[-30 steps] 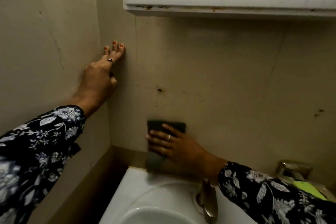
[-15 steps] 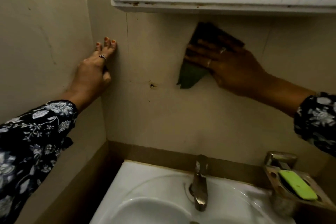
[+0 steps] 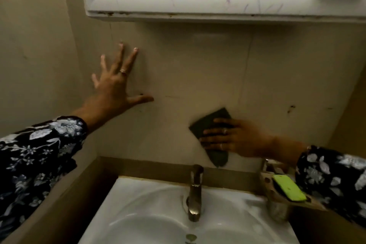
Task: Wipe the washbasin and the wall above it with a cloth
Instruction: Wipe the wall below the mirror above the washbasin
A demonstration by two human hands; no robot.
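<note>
A dark green cloth (image 3: 206,125) lies flat against the beige tiled wall (image 3: 198,65), low down and just above the tap. My right hand (image 3: 233,138) presses on it with flat fingers, and part of the cloth hangs below the hand. My left hand (image 3: 116,85) rests on the wall further left and higher, fingers spread, holding nothing. The white washbasin (image 3: 150,200) sits below both hands.
A metal tap (image 3: 195,190) rises at the basin's back rim. A soap dish (image 3: 277,194) with a lime green soap bar (image 3: 289,188) stands at the right. A white framed mirror cabinet (image 3: 198,6) juts out overhead. A side wall (image 3: 35,45) closes the left.
My right hand has slid the cloth down the wall from just under the cabinet to low above the tap. My left hand has shifted right along the wall and spread its fingers.
</note>
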